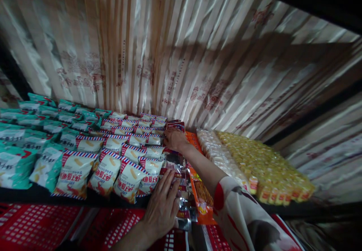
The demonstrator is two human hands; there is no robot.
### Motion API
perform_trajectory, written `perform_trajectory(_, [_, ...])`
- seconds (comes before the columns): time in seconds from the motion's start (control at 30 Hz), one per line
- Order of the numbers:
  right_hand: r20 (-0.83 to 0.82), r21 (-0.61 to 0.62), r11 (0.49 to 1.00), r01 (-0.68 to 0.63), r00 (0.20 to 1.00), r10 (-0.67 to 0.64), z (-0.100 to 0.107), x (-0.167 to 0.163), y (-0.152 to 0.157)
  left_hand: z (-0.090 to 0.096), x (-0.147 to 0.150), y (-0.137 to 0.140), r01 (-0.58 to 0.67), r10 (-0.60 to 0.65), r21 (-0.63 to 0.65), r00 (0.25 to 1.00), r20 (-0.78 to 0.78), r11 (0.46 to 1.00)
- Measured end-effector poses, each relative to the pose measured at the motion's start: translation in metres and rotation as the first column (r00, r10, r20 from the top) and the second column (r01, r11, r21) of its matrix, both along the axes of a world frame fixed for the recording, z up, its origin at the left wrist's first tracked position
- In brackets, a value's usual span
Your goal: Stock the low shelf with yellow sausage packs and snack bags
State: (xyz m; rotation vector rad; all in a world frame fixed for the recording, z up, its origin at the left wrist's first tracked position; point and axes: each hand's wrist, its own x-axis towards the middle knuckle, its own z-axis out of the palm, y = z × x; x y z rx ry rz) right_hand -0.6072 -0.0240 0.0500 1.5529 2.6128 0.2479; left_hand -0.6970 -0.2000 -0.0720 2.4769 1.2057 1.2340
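A row of dark red snack packets point(173, 159) lies on a shelf, running from front to back. My left hand point(163, 202) rests on the near packets with its fingers stretched out flat. Farther back, my right hand point(175, 139) reaches onto the same row, touching the far packets. Its fingers are bent a little and partly hidden; no packet is seen lifted. To the left stand white snack bags point(74, 173) with red and blue striped edges. Orange packets point(202, 190) lie to the right, partly under my right forearm.
Green snack bags point(48, 164) fill the far left. A clear-wrapped row of pale items point(217, 153) and a block of small yellow packs point(260, 164) stand at the right. Red plastic baskets point(36, 226) are below the shelf edge. A patterned curtain point(135, 43) hangs behind.
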Motion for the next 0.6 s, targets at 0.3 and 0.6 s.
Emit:
perform_trajectory(0.3, [-0.371, 0.225, 0.970, -0.090, 0.913, 0.171, 0.003, 0.019, -0.041, 0.002, 0.000, -0.004, -0.057, 0.057, 0.009, 0.998, -0.027, 0.998])
perform_trajectory(0.6, [-0.661, 0.298, 0.948, 0.110, 0.740, 0.122, -0.021, 0.070, -0.129, 0.008, -0.003, -0.018, -0.012, 0.012, 0.032, 1.000, 0.012, 0.999])
